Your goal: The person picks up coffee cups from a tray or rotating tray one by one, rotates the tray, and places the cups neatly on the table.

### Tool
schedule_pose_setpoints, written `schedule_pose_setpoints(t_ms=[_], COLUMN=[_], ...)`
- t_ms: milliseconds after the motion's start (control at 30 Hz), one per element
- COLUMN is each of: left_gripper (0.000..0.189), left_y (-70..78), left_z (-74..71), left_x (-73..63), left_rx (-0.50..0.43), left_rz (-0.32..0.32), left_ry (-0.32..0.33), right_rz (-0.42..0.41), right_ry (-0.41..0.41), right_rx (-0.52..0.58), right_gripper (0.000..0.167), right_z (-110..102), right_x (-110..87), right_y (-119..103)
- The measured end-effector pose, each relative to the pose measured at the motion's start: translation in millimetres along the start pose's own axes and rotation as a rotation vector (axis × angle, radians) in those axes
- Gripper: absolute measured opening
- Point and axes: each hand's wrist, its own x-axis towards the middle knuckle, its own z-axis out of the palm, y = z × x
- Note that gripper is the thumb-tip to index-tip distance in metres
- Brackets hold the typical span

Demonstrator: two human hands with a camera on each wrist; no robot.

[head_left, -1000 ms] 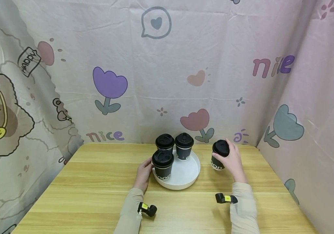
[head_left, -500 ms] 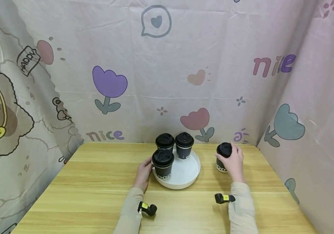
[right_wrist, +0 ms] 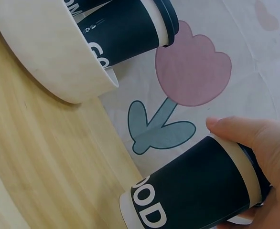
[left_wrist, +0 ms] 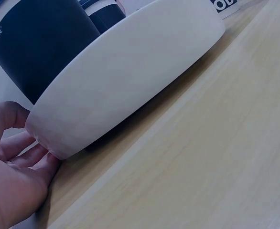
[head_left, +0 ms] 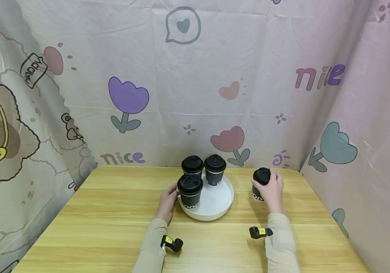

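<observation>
**Right of centre, one lidded cup is gripped near its top**

At the right of the head view, the right hand (head_left: 274, 188) pinches the held cup (right_wrist: 192, 183) high up, its thumb on the left side and its fingers round the lid (head_left: 261, 174). That high grip probably suits the taper, since the cup is widest there and the lower wall stays free of the fingers. Its long axis runs near upright in the head view, lid up and base toward the table (head_left: 113, 227); whether the base touches the wood I cannot tell. In the right wrist view the same axis slants, base at lower left and lid at right, with the letters "OOD" near the base.

Near the middle of the head view, the left hand (head_left: 167, 201) grips the left edge of the white tray (head_left: 212, 203), fingers bent against rim and outer wall, likely to steady it. On the tray, three more cups stand upright, lids up: the front cup (head_left: 190, 191) beside that hand, the rear left cup (head_left: 192, 165) behind it and the rear right cup (head_left: 215, 170) next to that.
</observation>
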Motion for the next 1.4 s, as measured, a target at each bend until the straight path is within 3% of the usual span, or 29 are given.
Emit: schedule_pose_setpoints(t_ms=[233, 400, 567, 733, 933, 1100, 1267, 1400], left_gripper=[0.043, 0.043, 0.043, 0.042, 0.043, 0.042, 0.042, 0.042], left_y=[0.4, 0.1, 0.8, 1.9, 2.6, 2.7, 1.6, 0.6], left_z=[-0.2, -0.2, -0.5, -0.3, -0.4, -0.4, -0.3, 0.2], left_x=[-2.7, -2.6, -3.1, -3.8, -3.9, -2.8, -1.4, -0.7], left_rx=[0.023, 0.019, 0.017, 0.029, 0.03, 0.02, 0.014, 0.021], left_rz=[-0.001, -0.001, -0.008, -0.003, -0.01, -0.009, -0.001, 0.004], left_ry=[0.013, 0.011, 0.015, 0.014, 0.014, 0.016, 0.013, 0.011], right_rz=[0.002, -0.03, -0.075, -0.141, -0.268, -0.31, -0.219, -0.14], right_ry=[-0.007, 0.071, 0.152, 0.217, 0.262, 0.16, -0.001, -0.088], right_rx=[-0.028, -0.081, -0.058, 0.019, 0.228, 0.39, 0.515, 0.529], right_gripper=[0.097, 0.098, 0.093, 0.087, 0.072, 0.061, 0.059, 0.058], right_z=[0.1, -2.6, -10.9, -18.2, -15.6, -3.3, 13.8, 30.0], right_x=[-1.4, -2.0, -5.1, -9.8, -19.3, -23.2, -21.7, -20.0], right_y=[0.9, -7.0, -23.5, -41.6, -65.6, -75.9, -72.0, -64.6])
